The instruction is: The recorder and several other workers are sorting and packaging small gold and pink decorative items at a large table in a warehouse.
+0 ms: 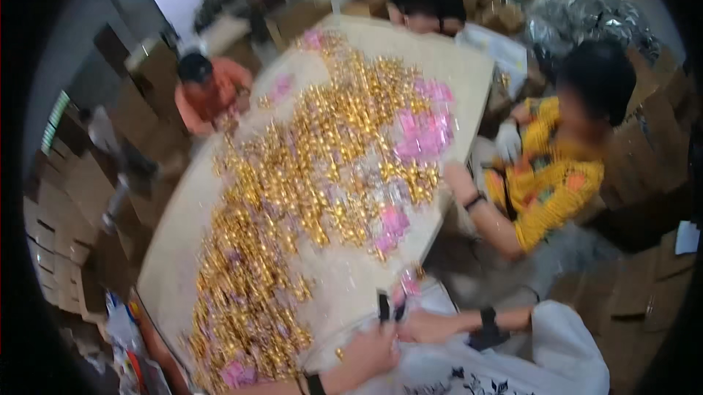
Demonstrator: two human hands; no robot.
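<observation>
My left hand [372,353], with a black band on its wrist, is closed at the table's near edge. My right hand [428,326], wearing a black watch, is closed right beside it, the two almost touching. A dark narrow strip [383,306] rises just above the fingers. Just beyond it lies or hangs a pink packet [406,285] with a bit of gold; blur hides which hand, if any, grips it. To the left of my hands, a long heap of small shiny gold pieces [249,285] spreads over the pale table [344,270].
Pink packets [423,135] lie along the heap's right side. A person in patterned yellow [549,175] works at the right edge, one in orange [212,95] at the left, one in black [427,0] at the far end. Cardboard boxes [80,190] and silvery bags [586,18] stand around.
</observation>
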